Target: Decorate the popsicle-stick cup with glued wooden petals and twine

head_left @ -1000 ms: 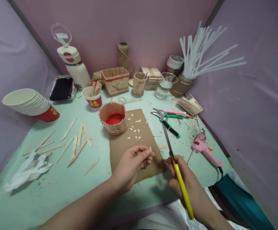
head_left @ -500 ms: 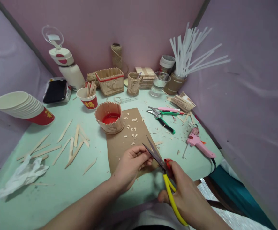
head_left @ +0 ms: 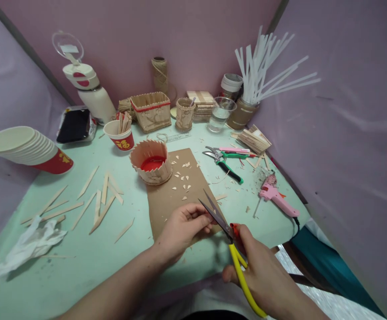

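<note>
My right hand grips a pair of scissors with yellow handles, its dark blades slightly parted and pointing up and left. Something red is wrapped at a finger of that hand. The blades reach the fingertips of my left hand, which are pinched together; whatever they hold is too small or hidden to make out. Both hands are over the near end of a brown cardboard sheet. Small pale teardrop-shaped wood chips lie scattered on it. A round wooden-slat basket with a red inside stands at its upper left.
Loose wooden strips and a crumpled tissue lie left, near stacked paper cups. Right are pruning shears and a pink glue gun. A plastic cup of water and a rectangular basket stand behind.
The view has shifted slightly. My right hand and the scissors are a touch lower and further right, while the left hand keeps its pinch at the blades.
</note>
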Motion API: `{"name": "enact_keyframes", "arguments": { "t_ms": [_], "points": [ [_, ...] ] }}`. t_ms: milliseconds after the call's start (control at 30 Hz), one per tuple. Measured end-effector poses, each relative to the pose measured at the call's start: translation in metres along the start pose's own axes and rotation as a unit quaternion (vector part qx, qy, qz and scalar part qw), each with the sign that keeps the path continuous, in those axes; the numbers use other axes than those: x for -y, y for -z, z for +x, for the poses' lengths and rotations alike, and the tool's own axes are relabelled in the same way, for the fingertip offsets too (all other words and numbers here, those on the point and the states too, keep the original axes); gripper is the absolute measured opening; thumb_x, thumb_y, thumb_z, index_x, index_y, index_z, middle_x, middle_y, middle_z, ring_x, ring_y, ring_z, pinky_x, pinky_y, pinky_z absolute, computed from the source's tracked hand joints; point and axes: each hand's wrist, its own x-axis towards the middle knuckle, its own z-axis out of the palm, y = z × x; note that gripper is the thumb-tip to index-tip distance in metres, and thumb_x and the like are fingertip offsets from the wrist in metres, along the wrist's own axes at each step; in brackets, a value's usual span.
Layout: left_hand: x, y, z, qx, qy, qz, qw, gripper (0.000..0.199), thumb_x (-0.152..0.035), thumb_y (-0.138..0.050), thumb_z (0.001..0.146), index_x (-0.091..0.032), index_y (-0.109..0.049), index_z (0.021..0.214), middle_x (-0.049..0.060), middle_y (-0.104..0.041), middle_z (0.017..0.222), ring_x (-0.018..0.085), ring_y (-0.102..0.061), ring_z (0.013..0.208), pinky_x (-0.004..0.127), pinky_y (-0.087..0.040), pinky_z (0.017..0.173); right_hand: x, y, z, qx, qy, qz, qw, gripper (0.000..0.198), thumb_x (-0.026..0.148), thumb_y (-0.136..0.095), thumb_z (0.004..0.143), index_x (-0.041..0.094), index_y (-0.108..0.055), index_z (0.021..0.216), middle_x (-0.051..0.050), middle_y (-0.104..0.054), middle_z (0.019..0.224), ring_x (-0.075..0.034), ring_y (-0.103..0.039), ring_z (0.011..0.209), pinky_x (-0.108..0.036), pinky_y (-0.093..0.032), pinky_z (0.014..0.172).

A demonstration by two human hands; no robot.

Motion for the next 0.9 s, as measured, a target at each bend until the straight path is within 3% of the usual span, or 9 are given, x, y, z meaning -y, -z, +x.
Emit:
{"name": "enact_keyframes", "arguments": {
  "t_ms": [200, 433, 733, 900],
  "points": [
    [-0.005, 0.001, 0.000, 0.016, 0.005, 0.036, 0.999, 0.015, -0.024, -0.075, 0.064, -0.013, -0.069, 0.072, -0.002, -0.059, 0.058, 0.008, -0.052, 0.056, 0.022, -0.042, 0.060, -0.001, 0.002, -0.002, 0.007, 0.001, -0.034, 0.999, 0.049, 0.053, -0.067, 0.071, 0.025, -0.041, 0.101, -0.001, -0.064, 0.078, -0.026, -0.060, 0.072, -0.030, -0.032, 0.061],
    [-0.004, 0.003, 0.000, 0.060, 0.009, 0.023, 0.998, 0.014, -0.023, -0.074, 0.068, -0.012, -0.067, 0.074, -0.002, -0.058, 0.058, 0.009, -0.052, 0.059, 0.023, -0.039, 0.063, -0.011, -0.003, -0.001, 0.003, 0.036, 0.012, 0.999, 0.019, 0.032, -0.054, 0.081, 0.026, -0.040, 0.092, 0.000, -0.067, 0.076, -0.022, -0.062, 0.072, -0.029, -0.034, 0.064],
    [-0.002, -0.004, -0.001, 0.031, 0.053, 0.011, 0.998, 0.018, -0.025, -0.074, 0.063, -0.012, -0.066, 0.073, -0.001, -0.057, 0.061, 0.008, -0.046, 0.058, 0.023, -0.033, 0.060, -0.016, -0.012, -0.002, -0.009, 0.034, 0.011, 0.999, 0.015, 0.031, -0.051, 0.083, 0.025, -0.038, 0.088, -0.001, -0.065, 0.075, -0.022, -0.060, 0.070, -0.030, -0.035, 0.064],
    [-0.001, -0.004, -0.001, 0.023, 0.050, 0.056, 0.997, 0.018, -0.026, -0.074, 0.063, -0.012, -0.069, 0.073, 0.000, -0.059, 0.062, 0.009, -0.045, 0.058, 0.024, -0.032, 0.058, -0.019, -0.011, -0.004, 0.001, 0.039, 0.046, 0.998, 0.018, 0.034, -0.051, 0.085, 0.026, -0.035, 0.084, 0.001, -0.061, 0.073, -0.020, -0.057, 0.068, -0.030, -0.035, 0.064]
  ]
}}
